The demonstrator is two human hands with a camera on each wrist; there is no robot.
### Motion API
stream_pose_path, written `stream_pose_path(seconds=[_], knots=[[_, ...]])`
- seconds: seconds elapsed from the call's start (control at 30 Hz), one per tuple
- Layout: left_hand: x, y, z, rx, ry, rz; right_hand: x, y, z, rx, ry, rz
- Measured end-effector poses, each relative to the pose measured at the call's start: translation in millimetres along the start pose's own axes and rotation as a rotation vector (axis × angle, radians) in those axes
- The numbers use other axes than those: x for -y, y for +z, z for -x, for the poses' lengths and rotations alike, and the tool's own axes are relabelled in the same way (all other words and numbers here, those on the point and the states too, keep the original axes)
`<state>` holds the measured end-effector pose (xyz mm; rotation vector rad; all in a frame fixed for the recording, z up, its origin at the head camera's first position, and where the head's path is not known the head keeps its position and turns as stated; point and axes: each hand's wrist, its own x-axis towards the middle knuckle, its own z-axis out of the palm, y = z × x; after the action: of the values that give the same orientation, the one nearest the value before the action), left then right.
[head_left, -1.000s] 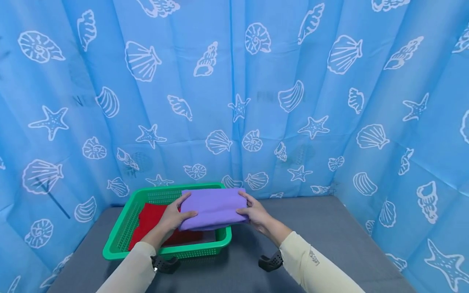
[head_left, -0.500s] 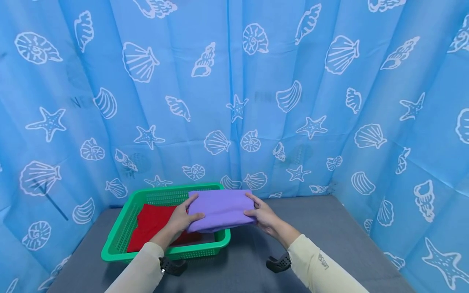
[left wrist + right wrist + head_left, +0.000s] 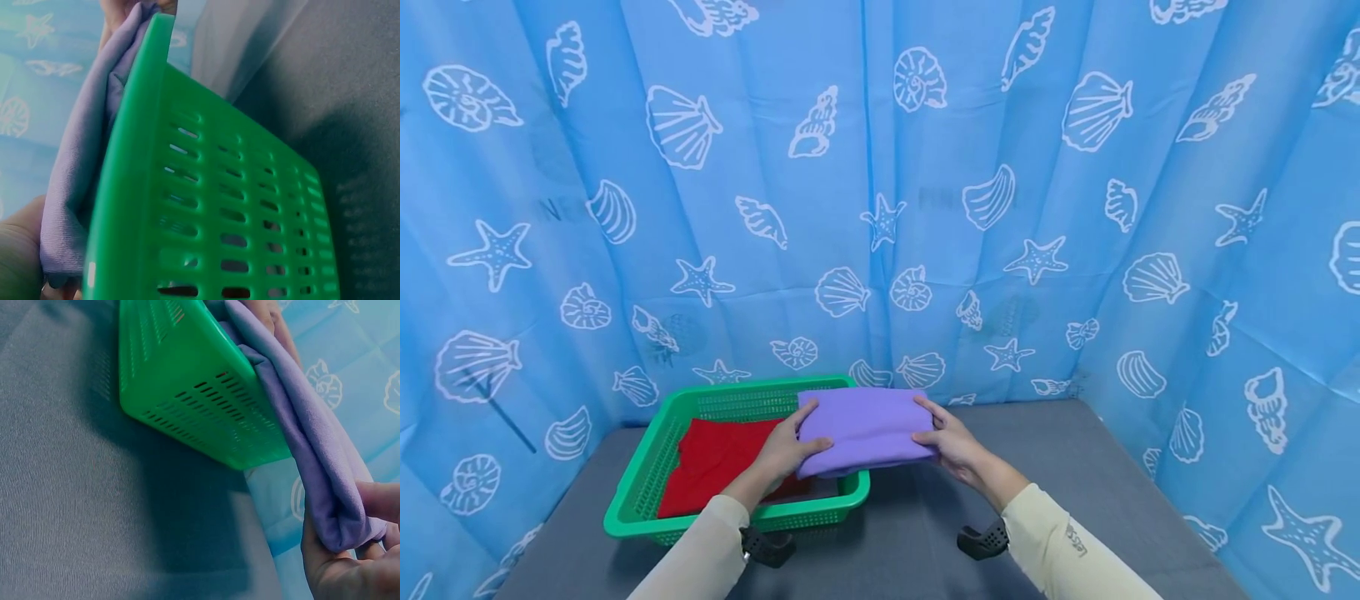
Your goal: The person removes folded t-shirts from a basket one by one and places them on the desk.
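A folded purple cloth (image 3: 865, 427) is held up level between my two hands, over the right end of a green plastic basket (image 3: 662, 527). My left hand (image 3: 786, 450) grips the cloth's left edge, thumb on top and fingers beneath. On the opposite edge, my right hand (image 3: 957, 446) pinches it the same way. The right wrist view shows the cloth's folded layers (image 3: 319, 462) between thumb and fingers, raised above the table. Inside the basket lies a red cloth (image 3: 715, 458), partly hidden by my left hand and the purple cloth.
The basket stands on the left part of a grey table (image 3: 1060, 483). A blue curtain (image 3: 880, 250) with white shell prints hangs behind the table and along its sides. In the left wrist view, the basket's slotted wall (image 3: 206, 206) is close beneath the cloth.
Both hands have shifted to the right with the purple cloth, away from the basket's middle. More of the red cloth shows. The basket stays in place on the table.
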<state>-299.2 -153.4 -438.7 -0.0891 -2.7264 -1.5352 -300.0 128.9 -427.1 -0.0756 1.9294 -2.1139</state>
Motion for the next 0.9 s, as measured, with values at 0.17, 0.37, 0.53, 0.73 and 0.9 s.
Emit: stream_pose_path(seconds=[0.17,0.37,0.53,0.73,0.9], knots=[[-0.9,5.5,-0.4,0.008,0.000,-0.016,0.2,-5.3,1.8,0.002,0.003,-0.003],[-3.3,11.5,-3.1,0.025,0.001,0.000,0.3,-12.7,4.3,0.002,0.012,0.002],[-6.4,15.3,-4.7,0.034,0.009,0.006,-0.6,-17.2,4.0,-0.006,0.015,-0.002],[-7.2,21.6,-5.9,0.045,0.007,0.009,-1.4,-22.0,6.3,-0.013,0.005,0.001],[-8.3,26.4,-7.6,0.052,0.004,0.038,-1.1,-24.7,9.6,-0.011,0.003,0.000]])
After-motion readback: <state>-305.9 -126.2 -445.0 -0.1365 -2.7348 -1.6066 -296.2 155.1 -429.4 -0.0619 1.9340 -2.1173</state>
